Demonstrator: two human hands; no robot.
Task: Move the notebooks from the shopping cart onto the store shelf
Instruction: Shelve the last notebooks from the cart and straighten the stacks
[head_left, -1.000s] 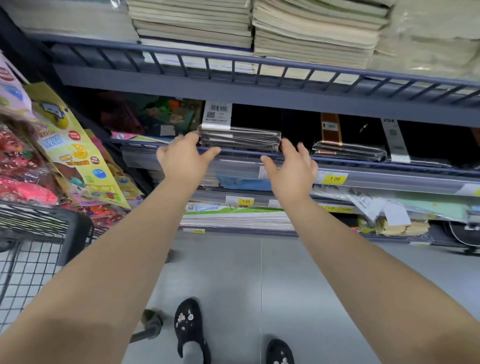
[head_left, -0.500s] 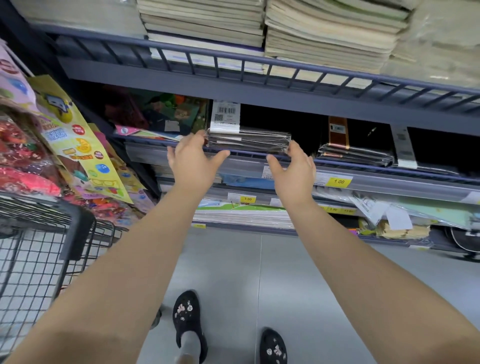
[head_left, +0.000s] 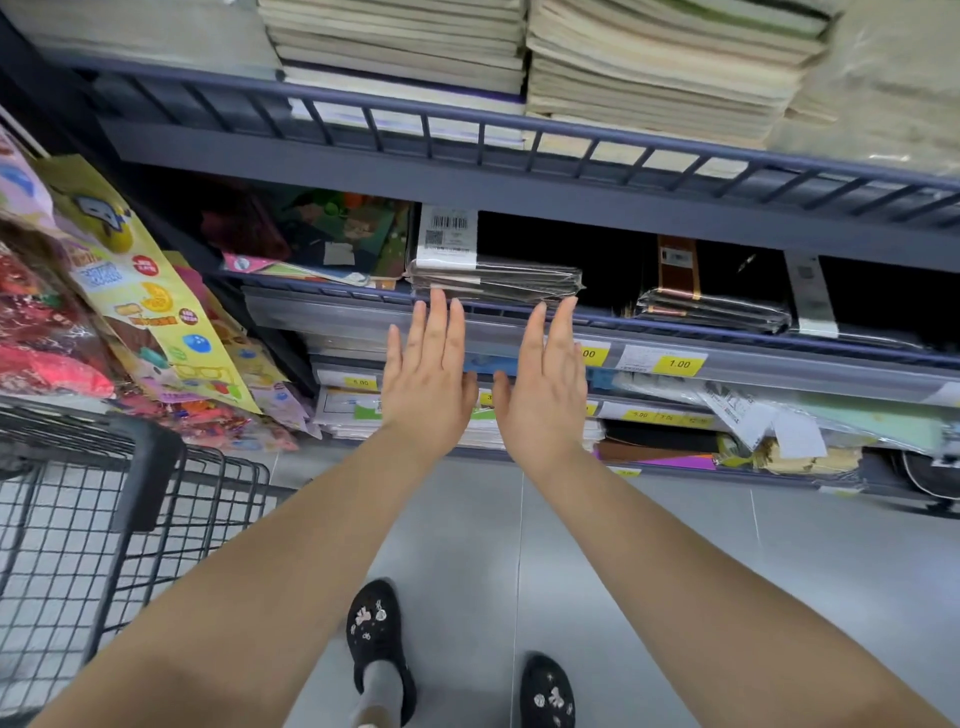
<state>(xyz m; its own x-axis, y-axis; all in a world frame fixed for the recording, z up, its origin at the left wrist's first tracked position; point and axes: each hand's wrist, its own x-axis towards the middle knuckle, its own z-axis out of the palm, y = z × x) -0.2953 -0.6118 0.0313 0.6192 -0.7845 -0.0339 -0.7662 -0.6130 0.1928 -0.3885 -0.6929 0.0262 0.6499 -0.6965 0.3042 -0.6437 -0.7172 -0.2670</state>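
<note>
A stack of dark notebooks in clear plastic wrap (head_left: 498, 280) lies on the middle store shelf (head_left: 337, 317), a barcode label at its left end. My left hand (head_left: 428, 374) and my right hand (head_left: 545, 384) are flat and empty just below the stack's front edge, fingers straight and pointing at it, fingertips close to the wrap. The black wire shopping cart (head_left: 104, 519) stands at the lower left; no notebooks show in the visible part of it.
A second wrapped dark stack (head_left: 711, 312) sits further right on the same shelf. Beige paper stacks (head_left: 649, 67) fill the upper shelf behind a rail. Colourful packets (head_left: 140, 291) hang at the left. Grey floor and my two black shoes are below.
Both hands have left the sides of the wrapped stack and drawn back slightly, coming closer together with the fingers straightened. The stack stays on the shelf.
</note>
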